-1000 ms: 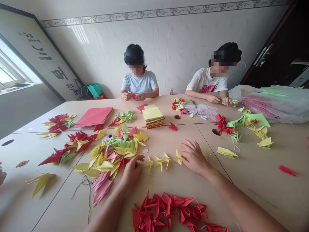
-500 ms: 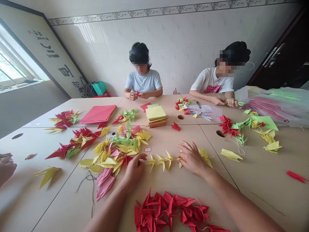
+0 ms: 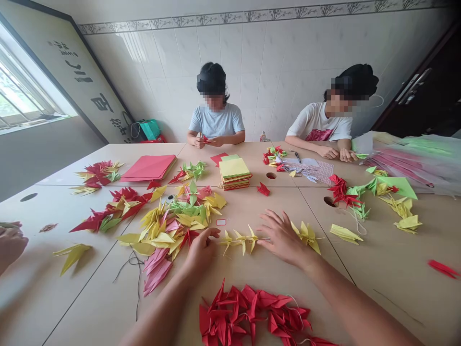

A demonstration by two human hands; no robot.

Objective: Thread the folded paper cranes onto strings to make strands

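Observation:
Several folded yellow paper cranes (image 3: 243,241) lie in a row on a thin string between my hands. My left hand (image 3: 202,247) rests at the row's left end, fingers curled in and closed; what they hold, if anything, is hidden. My right hand (image 3: 283,238) is over the string at the row's right end, its fingers spread. More yellow cranes (image 3: 308,236) sit just beyond that hand. Nearer me is a bunch of red cranes (image 3: 252,315) with pale string. Beside my left hand is a mixed pile of yellow, green, pink and red cranes (image 3: 163,226).
Two people sit across the table (image 3: 173,307), one holding a red folded paper (image 3: 206,139). Stacked paper squares (image 3: 235,174) and red sheets (image 3: 148,168) lie mid-table. Another person's hand (image 3: 12,244) is at the left edge. Clear plastic bags (image 3: 414,158) are at right.
My right hand has shifted slightly left, its fingers spread. The yellow crane at its fingertips is no longer visible, and more of the yellow cranes to its right show. My left hand stays put.

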